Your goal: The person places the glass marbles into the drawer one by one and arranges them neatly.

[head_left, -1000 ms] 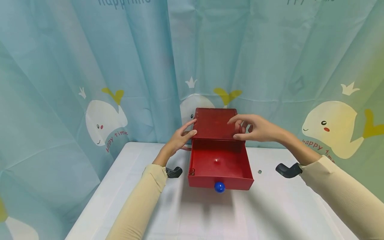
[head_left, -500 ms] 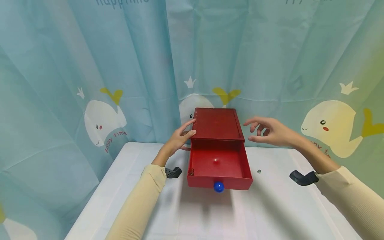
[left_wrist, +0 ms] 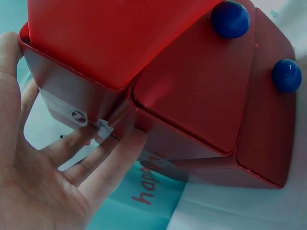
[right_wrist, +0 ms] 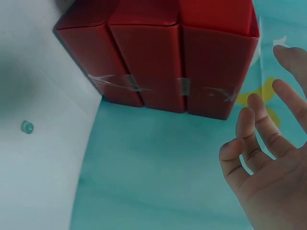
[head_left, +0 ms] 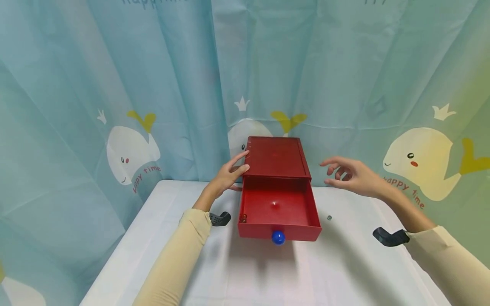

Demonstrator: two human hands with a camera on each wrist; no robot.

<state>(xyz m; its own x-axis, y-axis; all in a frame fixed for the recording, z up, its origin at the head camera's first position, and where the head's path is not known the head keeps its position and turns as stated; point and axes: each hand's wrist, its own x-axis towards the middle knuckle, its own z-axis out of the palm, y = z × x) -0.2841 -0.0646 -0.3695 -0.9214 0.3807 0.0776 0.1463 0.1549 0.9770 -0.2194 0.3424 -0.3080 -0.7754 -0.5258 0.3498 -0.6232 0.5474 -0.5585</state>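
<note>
Tape strips on red cabinet in right-wrist view only; hands spread, empty.

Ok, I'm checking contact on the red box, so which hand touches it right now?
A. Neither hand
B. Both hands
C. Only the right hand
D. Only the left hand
D. The left hand rests with straight fingers against the left side of the red box, while the right hand hangs open to the right of it with a clear gap between them, as the right wrist view also shows.
</note>
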